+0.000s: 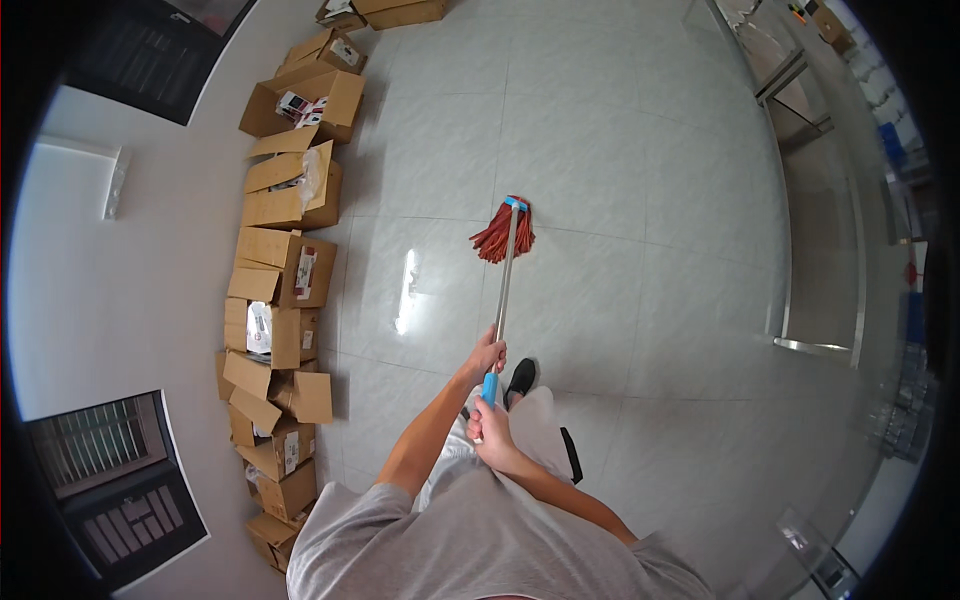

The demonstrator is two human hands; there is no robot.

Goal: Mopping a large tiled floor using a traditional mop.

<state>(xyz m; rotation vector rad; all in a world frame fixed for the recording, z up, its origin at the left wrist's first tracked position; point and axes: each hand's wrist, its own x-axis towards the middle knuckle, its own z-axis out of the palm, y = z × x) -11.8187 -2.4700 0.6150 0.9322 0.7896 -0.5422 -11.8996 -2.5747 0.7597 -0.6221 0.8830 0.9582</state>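
Observation:
A mop [507, 265] reaches away from my body, its red strands spread on the tiled floor below a blue clamp. My left hand [485, 356] is wrapped round the metal pole, above the blue grip. Closer to my waist, my right hand [490, 428] is closed round the handle's end, at the lower part of that blue grip. The pole tilts from my waist down to the mop head, which lies a little to the left of its far end. My black shoe [522, 375] shows just right of the pole.
Open cardboard boxes [262, 208] stand in a long row along the left wall, several with packages inside. On the right is a metal-framed table [815, 347] with legs and a low rail. Grey tiles [590, 150] make up the floor between them.

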